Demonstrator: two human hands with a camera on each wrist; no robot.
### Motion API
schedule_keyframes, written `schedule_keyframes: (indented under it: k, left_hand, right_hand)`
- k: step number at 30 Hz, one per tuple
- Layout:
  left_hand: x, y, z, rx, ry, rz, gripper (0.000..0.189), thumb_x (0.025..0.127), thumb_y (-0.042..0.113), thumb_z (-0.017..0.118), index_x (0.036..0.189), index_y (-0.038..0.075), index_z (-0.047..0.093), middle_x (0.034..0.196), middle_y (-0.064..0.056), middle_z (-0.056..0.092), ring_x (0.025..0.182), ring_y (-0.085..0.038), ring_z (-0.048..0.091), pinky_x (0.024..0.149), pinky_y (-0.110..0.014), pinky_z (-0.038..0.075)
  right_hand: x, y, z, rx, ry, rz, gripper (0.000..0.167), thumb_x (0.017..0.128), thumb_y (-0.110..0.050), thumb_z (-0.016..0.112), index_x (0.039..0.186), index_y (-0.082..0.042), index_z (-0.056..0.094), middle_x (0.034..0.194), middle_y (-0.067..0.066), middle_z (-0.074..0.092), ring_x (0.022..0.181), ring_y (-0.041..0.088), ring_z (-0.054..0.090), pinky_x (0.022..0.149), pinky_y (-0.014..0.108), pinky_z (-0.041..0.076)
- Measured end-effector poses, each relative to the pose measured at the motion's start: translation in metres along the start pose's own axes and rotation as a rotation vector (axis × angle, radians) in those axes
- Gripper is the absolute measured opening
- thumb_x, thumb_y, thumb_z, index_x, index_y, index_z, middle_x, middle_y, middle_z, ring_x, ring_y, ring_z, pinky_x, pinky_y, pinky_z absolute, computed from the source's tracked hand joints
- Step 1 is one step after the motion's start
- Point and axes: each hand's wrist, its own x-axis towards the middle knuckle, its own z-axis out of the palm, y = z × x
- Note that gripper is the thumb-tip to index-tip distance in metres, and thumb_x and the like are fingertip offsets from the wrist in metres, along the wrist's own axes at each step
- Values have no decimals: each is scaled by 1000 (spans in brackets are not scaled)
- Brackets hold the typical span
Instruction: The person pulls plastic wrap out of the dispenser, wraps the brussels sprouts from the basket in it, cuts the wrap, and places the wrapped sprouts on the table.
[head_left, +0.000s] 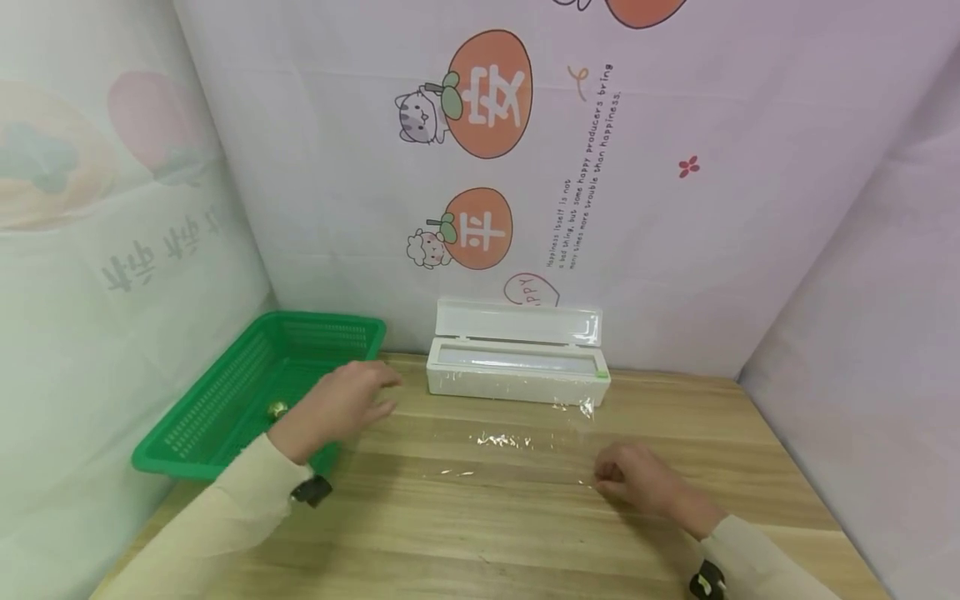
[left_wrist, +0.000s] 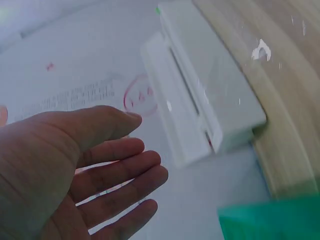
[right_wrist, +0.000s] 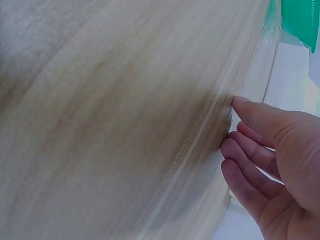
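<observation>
A clear sheet of cling film [head_left: 502,440] stretches over the table from the front of a white cling film dispenser [head_left: 517,387], whose lid [head_left: 517,323] is raised. My right hand [head_left: 637,479] pinches the film at its near right corner, thumb against curled fingers; the right wrist view shows this hand [right_wrist: 270,155] low over the wood. My left hand [head_left: 341,408] hovers beside the green basket's right side, to the left of the film, holding nothing. Its fingers [left_wrist: 125,172] are spread and relaxed in the left wrist view, with the dispenser [left_wrist: 215,75] beyond them.
At the left, a green plastic basket [head_left: 180,467] stands against the cloth wall with a small shiny gold item [head_left: 277,410] inside. Printed cloth [head_left: 660,250] hangs behind and on both sides of the wooden table [head_left: 465,542].
</observation>
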Motion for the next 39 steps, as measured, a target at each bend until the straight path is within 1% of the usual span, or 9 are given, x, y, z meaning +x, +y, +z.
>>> schedule_keyframes:
  k: [5, 8, 12, 17, 20, 24, 31, 37, 39]
  left_hand:
    - [-3, -40, -19, -30, -50, 7, 31, 99, 16, 74, 126, 0, 72, 124, -17, 75, 115, -34, 72, 96, -49, 62]
    - [-7, -62, -26, -53, -108, -3, 32, 100, 16, 73, 127, -1, 71, 125, -19, 74, 117, -36, 71, 97, -51, 61]
    - [-10, -84, -31, -73, -209, -48, 39, 100, 20, 73, 132, -2, 67, 132, -23, 71, 122, -40, 67, 101, -54, 59]
    - [-10, -106, -29, -90, -352, -111, 55, 98, 28, 77, 139, -4, 61, 139, -26, 65, 128, -45, 62, 103, -57, 57]
    - [-10, -114, -25, -103, -425, -156, 63, 95, 32, 80, 143, -4, 58, 142, -27, 63, 132, -47, 59, 104, -58, 55]
    - [-10, -122, -20, -114, -479, -212, 70, 92, 34, 83, 145, -4, 56, 145, -27, 61, 135, -49, 56, 105, -61, 54]
    - [-12, -135, -5, -142, -521, -300, 76, 89, 34, 86, 146, -6, 54, 145, -27, 60, 135, -51, 55, 103, -61, 55]
    - [-16, -135, 5, -163, -536, -358, 73, 88, 30, 86, 145, -4, 55, 142, -24, 62, 131, -48, 58, 101, -59, 56]
    - [-17, -135, 7, -152, -537, -363, 69, 89, 30, 86, 142, -3, 58, 138, -22, 64, 129, -47, 59, 100, -59, 57]
  right_hand:
    - [-1, -2, -1, 9, -13, 0, 16, 86, -11, 85, 82, -19, 71, 78, -10, 68, 70, -3, 56, 62, 20, 55]
    - [-1, -2, -2, 5, -13, -2, 16, 85, -10, 85, 82, -18, 71, 78, -10, 68, 70, -3, 57, 63, 20, 55]
    - [-1, -2, -2, 3, -12, 2, 16, 85, -10, 85, 82, -17, 71, 78, -9, 68, 70, -3, 56, 62, 20, 55]
    - [-2, 0, -2, 19, -18, 1, 17, 86, -8, 84, 81, -17, 70, 77, -8, 68, 69, -3, 56, 61, 19, 55]
    - [-2, 0, -1, 28, -21, -3, 18, 86, -8, 84, 81, -18, 70, 76, -9, 67, 69, -4, 56, 61, 19, 55]
    - [-2, 1, 0, 27, -18, -8, 19, 86, -8, 84, 80, -18, 69, 76, -9, 67, 69, -4, 55, 61, 19, 55]
    - [-3, 2, 0, 25, -27, 8, 17, 86, -10, 85, 83, -18, 70, 79, -9, 69, 72, -3, 58, 63, 19, 56]
    - [-3, 1, -1, 21, -23, 12, 17, 86, -11, 85, 83, -18, 70, 79, -9, 69, 72, -3, 58, 64, 19, 56]
    - [-3, 1, -1, 21, -22, 13, 17, 86, -11, 85, 83, -18, 70, 80, -9, 69, 73, -3, 59, 64, 19, 56]
